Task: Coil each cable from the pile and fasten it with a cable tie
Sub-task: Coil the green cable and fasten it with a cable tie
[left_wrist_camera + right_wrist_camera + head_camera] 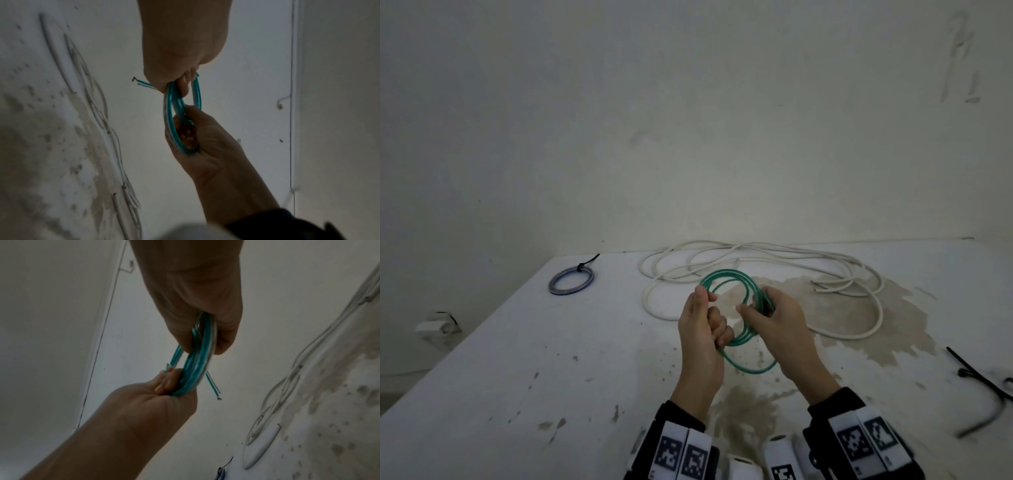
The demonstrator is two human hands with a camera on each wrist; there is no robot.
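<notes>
A green cable (736, 277) is wound into a coil of several loops and held above the table. My left hand (709, 318) grips the coil's left side with curled fingers. My right hand (760, 308) grips the right side, thumb across the strands. In the left wrist view the left hand (180, 68) at the top and the right hand (201, 142) below both clasp the green coil (170, 110). The right wrist view shows the right hand (201, 318), the left hand (160, 395) and the coil (200, 366), with a loose cable end sticking out.
A loose white cable (784, 252) sprawls across the back of the stained white table (517, 377). A blue coil (569, 292) fastened with a black tie lies at the back left. Black cable ties (972, 373) lie at the right edge. A wall stands behind.
</notes>
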